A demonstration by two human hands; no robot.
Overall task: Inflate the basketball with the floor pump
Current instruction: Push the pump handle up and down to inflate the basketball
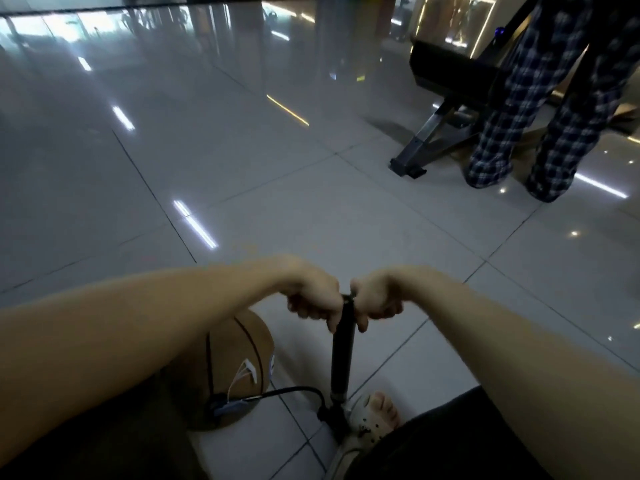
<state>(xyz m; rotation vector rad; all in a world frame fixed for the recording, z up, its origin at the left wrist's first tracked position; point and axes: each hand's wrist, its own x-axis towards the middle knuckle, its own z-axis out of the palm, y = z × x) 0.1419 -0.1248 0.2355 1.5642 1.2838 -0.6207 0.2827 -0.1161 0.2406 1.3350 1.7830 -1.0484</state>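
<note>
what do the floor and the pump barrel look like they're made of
Floor: glossy glazed tile, likely ceramic or porcelain; it mirrors the lights and shows grout lines. Pump barrel: matte black tube, metal or plastic; the dim look leaves it open.

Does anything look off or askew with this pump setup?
Nothing stands out. The left hand and right hand grip the handle of the black floor pump, and its thin black hose reaches the tan round basketball.

both grips, left (313, 299) and right (377, 301), apparently curled, knuckles up.
</note>
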